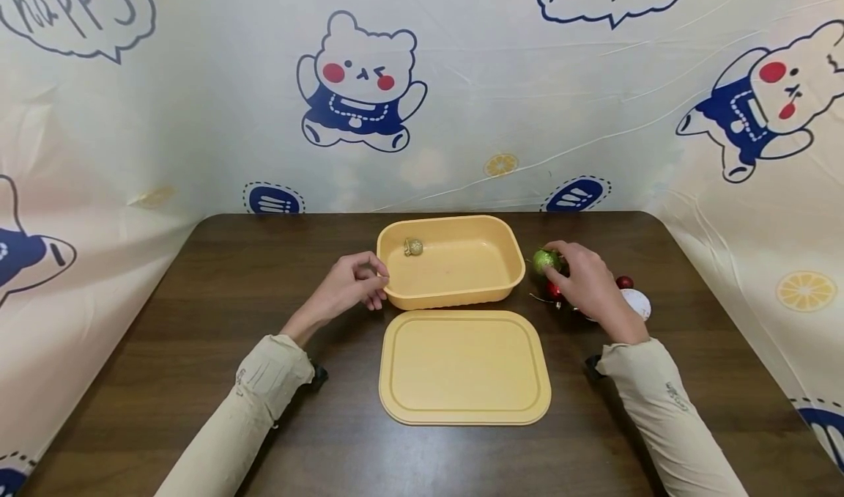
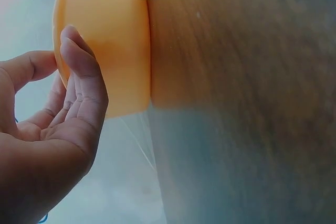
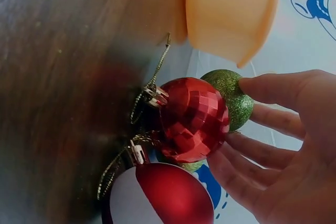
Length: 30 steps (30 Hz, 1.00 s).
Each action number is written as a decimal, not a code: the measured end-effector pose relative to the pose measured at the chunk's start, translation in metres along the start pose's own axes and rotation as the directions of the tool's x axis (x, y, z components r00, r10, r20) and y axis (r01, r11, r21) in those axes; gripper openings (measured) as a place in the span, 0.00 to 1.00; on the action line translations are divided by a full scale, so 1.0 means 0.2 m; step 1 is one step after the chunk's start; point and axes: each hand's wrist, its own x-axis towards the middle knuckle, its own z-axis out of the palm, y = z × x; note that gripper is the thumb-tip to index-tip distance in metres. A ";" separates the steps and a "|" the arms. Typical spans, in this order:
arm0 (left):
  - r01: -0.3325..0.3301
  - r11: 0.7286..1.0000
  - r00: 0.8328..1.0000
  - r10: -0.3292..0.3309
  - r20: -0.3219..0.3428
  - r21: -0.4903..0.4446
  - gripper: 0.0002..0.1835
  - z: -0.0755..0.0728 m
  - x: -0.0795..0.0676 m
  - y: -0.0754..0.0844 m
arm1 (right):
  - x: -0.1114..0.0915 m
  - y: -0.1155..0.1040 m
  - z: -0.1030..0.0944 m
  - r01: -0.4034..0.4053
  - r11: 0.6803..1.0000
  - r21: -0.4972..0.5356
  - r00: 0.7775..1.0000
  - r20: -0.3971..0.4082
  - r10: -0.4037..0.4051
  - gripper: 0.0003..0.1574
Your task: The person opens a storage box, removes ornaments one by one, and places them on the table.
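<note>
A yellow plastic box [image 1: 455, 295] stands at the back of the table. My left hand [image 1: 356, 281] holds the box's left rim, the thumb against the outer wall in the left wrist view. To the right of the box, my right hand [image 1: 590, 284] pinches a green glitter Christmas bauble [image 3: 231, 95] between thumb and fingers. Right beside it are a red faceted bauble [image 3: 194, 116] and a red-and-white bauble [image 3: 176, 195], both with gold cords. In the head view my right hand partly covers this group. A small gold bauble [image 1: 414, 247] lies inside the box.
The flat yellow lid [image 1: 464, 369] lies on the dark wooden table [image 1: 316, 438] in front of the box. A dark red bauble [image 1: 624, 282] and a white one [image 1: 637, 303] are right of my right hand. A printed cloth [image 1: 455, 94] hangs behind the table.
</note>
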 end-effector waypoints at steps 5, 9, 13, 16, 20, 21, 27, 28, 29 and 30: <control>0.009 1.000 1.000 -0.009 0.004 -0.006 0.12 0.00 0.00 0.00 | 0.00 -0.01 0.02 -0.040 0.999 -0.034 0.999 0.017 0.041 0.26; 0.014 1.000 1.000 -0.014 0.003 -0.002 0.12 0.00 -0.01 0.01 | 0.00 -0.01 0.03 -0.049 0.997 -0.055 0.999 0.015 0.050 0.26; 0.015 1.000 1.000 -0.015 -0.001 0.007 0.11 0.00 -0.01 0.01 | 0.00 -0.01 0.04 -0.034 0.997 -0.067 0.999 -0.004 0.033 0.25; 0.021 1.000 1.000 -0.021 -0.002 0.009 0.12 0.00 -0.01 0.02 | 0.00 0.00 0.05 -0.023 0.995 -0.098 0.999 -0.025 0.021 0.23; 0.028 1.000 1.000 -0.028 0.000 0.008 0.12 0.00 -0.01 0.01 | 0.00 0.01 0.06 -0.017 0.990 -0.140 0.999 -0.036 0.012 0.22; 0.028 1.000 1.000 -0.028 0.001 0.007 0.12 0.00 -0.01 0.01 | 0.00 0.01 0.06 -0.016 0.989 -0.146 0.999 -0.037 0.011 0.22; 0.027 1.000 1.000 -0.027 0.007 -0.002 0.11 0.00 -0.01 0.01 | 0.00 0.01 0.07 0.002 0.988 -0.153 0.999 -0.049 -0.010 0.22; 0.027 1.000 1.000 -0.027 0.007 -0.003 0.11 0.00 -0.01 0.00 | 0.00 0.01 0.06 0.002 0.988 -0.152 0.999 -0.050 -0.010 0.22; 0.028 1.000 1.000 -0.028 0.006 -0.002 0.11 0.00 -0.01 0.00 | 0.00 0.01 0.06 0.005 0.988 -0.151 0.999 -0.049 -0.012 0.22; 0.029 1.000 1.000 -0.029 0.007 -0.003 0.11 0.00 -0.01 0.00 | 0.00 0.01 0.06 0.003 0.989 -0.151 0.999 -0.047 -0.010 0.21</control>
